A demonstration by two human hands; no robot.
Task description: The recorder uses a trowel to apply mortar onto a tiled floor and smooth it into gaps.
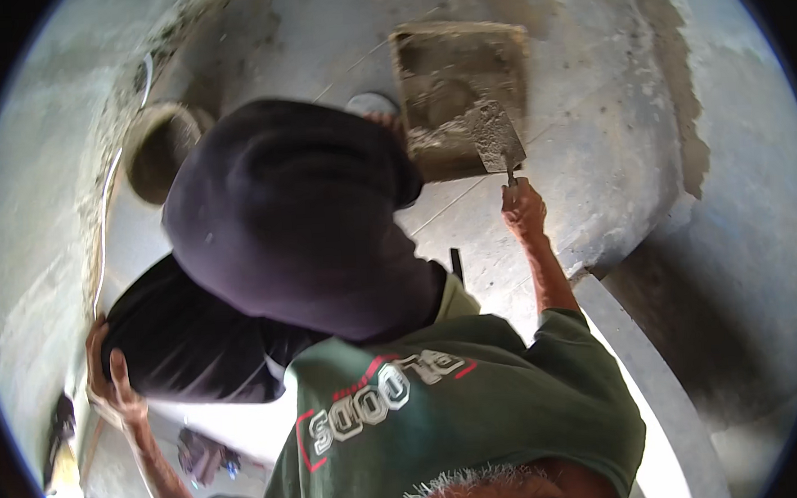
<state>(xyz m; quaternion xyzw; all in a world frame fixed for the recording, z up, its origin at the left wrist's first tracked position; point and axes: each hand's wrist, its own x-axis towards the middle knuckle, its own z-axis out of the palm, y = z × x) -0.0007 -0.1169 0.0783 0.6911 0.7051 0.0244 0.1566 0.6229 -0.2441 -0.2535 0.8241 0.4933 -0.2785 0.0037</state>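
Note:
My right hand is wrapped round the handle of a trowel. Grey wet mortar covers the trowel's blade, which is over the near right corner of a square mortar tray. More mortar lies inside the tray, partly heaped in its middle. At the lower left, my left hand has its thumb and fingers apart and holds nothing. It is beside my bent knee in dark trousers, close to the wall; whether the fingers touch the knee I cannot tell.
A round bucket stands left of my legs, near a white cable running along the rough wall base. My foot is beside the tray's left side. A pale ledge curves at the right. Dark cloth-like items lie at the lower left.

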